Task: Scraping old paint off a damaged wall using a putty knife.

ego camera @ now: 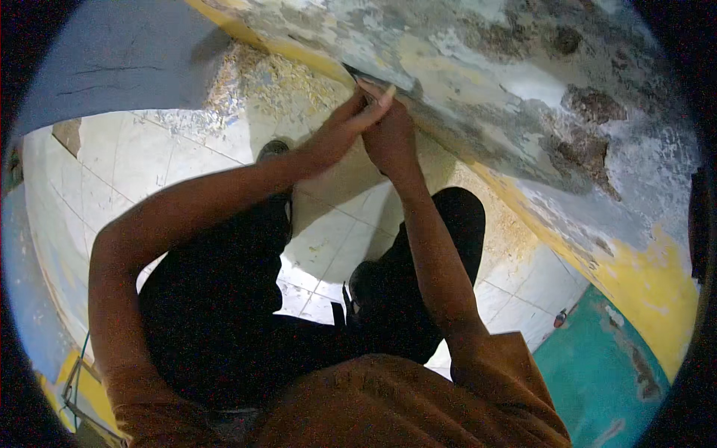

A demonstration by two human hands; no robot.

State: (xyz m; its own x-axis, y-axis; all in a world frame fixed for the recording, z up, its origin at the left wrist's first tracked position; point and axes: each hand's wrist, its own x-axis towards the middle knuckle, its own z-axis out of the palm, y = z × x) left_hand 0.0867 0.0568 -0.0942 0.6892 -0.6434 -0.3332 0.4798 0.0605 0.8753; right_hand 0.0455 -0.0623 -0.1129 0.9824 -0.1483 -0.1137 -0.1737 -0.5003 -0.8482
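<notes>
A thin dark blade (358, 74), apparently of a scraper, lies against the lower part of a patchy plaster wall (476, 95). My right hand (392, 137) is closed around the tool, just below the blade; its handle is hidden in the grip. Over it comes my left hand (374, 109), slightly blurred, with its fingers on the tool beside the right hand. The wall's paint is partly stripped to grey and white, with brown pitted patches (582, 151). A yellow band (302, 59) runs along its foot.
Paint flakes (280, 81) lie scattered on the white tiled floor (336, 229) along the wall. A blue-grey wall (123, 61) stands at upper left, a teal surface (599, 347) at lower right. Near that surface is a small reddish object (560, 318). My bent knees flank the arms.
</notes>
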